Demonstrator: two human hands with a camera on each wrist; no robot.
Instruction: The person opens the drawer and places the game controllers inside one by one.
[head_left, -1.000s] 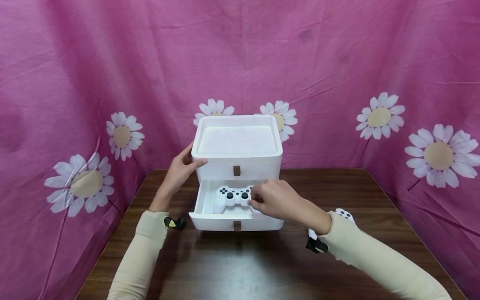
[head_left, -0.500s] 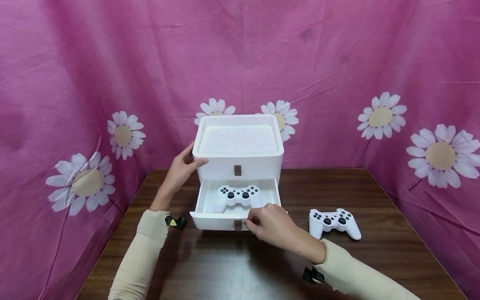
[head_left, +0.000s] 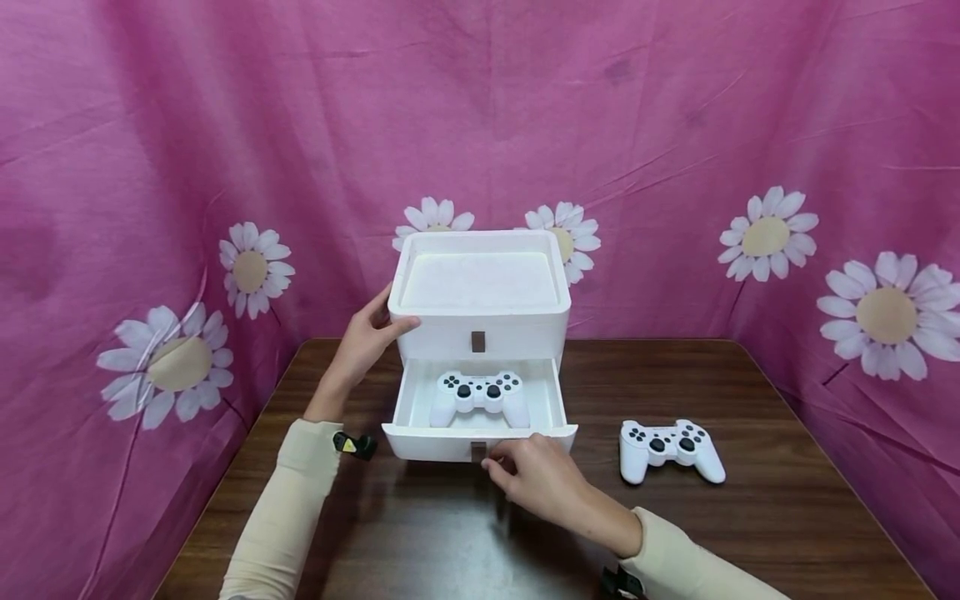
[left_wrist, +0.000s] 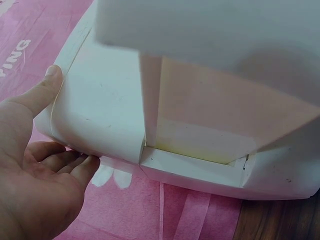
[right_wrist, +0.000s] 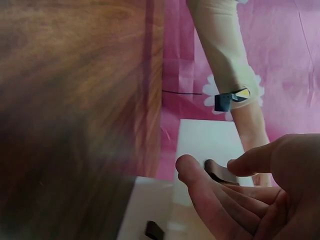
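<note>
A white drawer organizer [head_left: 517, 337] has its lower drawer [head_left: 438, 444] pulled out, and a white game controller [head_left: 478, 398] lies in it. At the organizer's left side my left hand [head_left: 363, 342] grips the body, thumb at the front corner; in the left wrist view its other fingers bend in at the far edge. Just right of the lower drawer's brown pull tab [head_left: 478, 452] is my right hand [head_left: 543, 479], loosely bent. The right wrist view has a brown tab [right_wrist: 220, 172] between its parted thumb and finger, with a gap beside the finger.
A second white game controller [head_left: 670, 448] lies on the brown wooden table [head_left: 420, 533], right of the organizer. A shallow tray [head_left: 480, 279] forms the organizer's top. Pink cloth [head_left: 480, 117] with daisies hangs behind and at both sides.
My right hand has moved from over the controller in the drawer down to the drawer's front by the tab. The controller on the table came into full view. My left hand keeps its place.
</note>
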